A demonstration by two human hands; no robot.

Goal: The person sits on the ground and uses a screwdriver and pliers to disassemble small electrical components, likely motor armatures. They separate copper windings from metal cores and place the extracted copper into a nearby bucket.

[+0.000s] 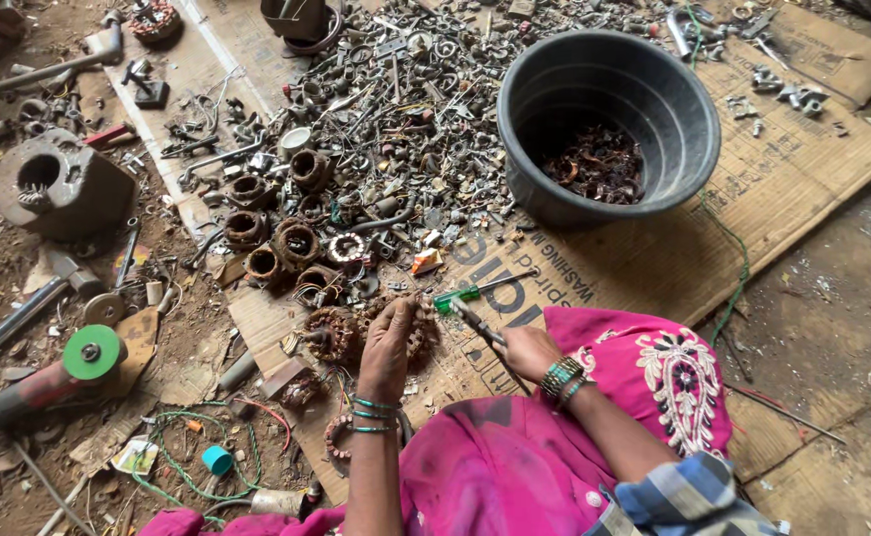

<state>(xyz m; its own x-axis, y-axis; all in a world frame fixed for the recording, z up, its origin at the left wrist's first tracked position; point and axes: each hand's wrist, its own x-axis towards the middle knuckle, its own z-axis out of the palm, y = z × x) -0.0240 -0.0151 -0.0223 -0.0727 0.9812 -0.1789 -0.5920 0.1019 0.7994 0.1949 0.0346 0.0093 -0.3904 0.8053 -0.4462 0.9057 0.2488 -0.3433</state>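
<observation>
A: Item one, left hand?
B: Fingers curled down over a copper-wound motor coil, pressing it against the cardboard sheet. Closed on it, as far as shows.

A: Item two, right hand?
B: Wrapped round the handles of a dark plier-like tool, whose tip points at that coil. Whether the tip touches the winding, cannot tell.

A: Coil's location?
B: On the cardboard, just before the person's knees, beside a second wound coil to its left.

A: Adjacent stock?
B: Green-handled screwdriver, lying just beyond the hands. Cluster of round rusty stators further out. Large heap of mixed scrap metal behind those.

A: Containers?
B: One black plastic tub, upright, reddish wire scraps in its bottom.

A: Periphery?
B: Angle grinder with green disc, on the dirt at far left, well apart.
</observation>
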